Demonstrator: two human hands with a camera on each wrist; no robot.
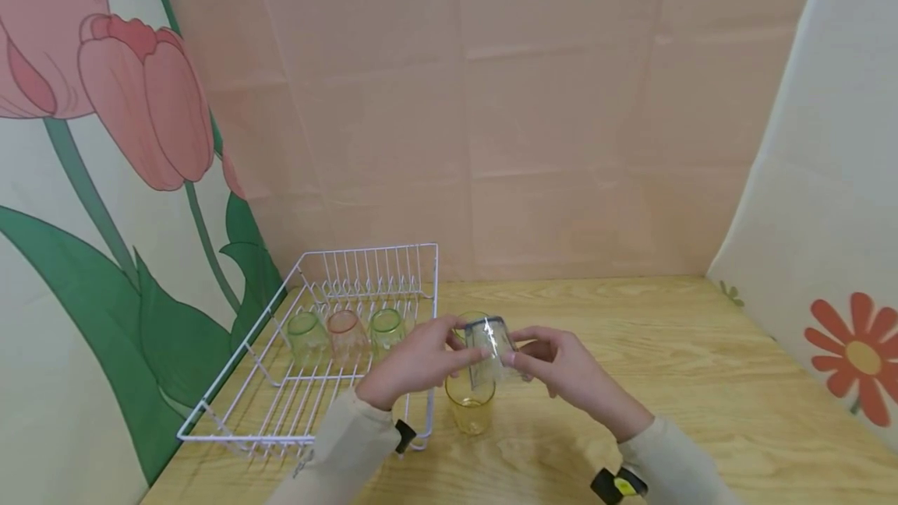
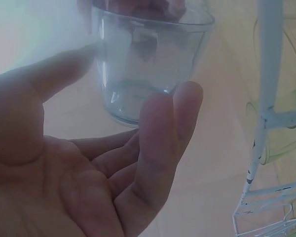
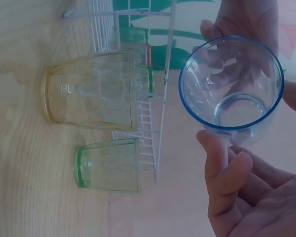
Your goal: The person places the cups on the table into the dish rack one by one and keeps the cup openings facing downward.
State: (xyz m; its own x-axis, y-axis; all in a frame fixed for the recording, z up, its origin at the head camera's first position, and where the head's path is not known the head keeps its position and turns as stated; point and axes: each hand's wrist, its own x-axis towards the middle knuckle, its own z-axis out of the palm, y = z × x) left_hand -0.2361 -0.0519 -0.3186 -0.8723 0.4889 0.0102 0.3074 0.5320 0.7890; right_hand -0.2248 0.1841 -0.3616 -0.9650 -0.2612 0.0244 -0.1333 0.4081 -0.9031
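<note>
Between both hands, in front of me, is a clear drinking glass with a blue rim. My left hand holds it from the left, thumb on one side and fingers on the other. From the right, my right hand grips it with thumb and fingertips. In the right wrist view the mouth of the blue-rimmed glass faces the camera. Just below and behind it in the head view, a yellow glass stands upright on the table. A green glass stands beside the yellow one in the right wrist view.
A white wire dish rack stands on the left of the wooden table. Inside it sit a green glass, a pink glass and another green glass in a row. A pink cloth backdrop hangs behind.
</note>
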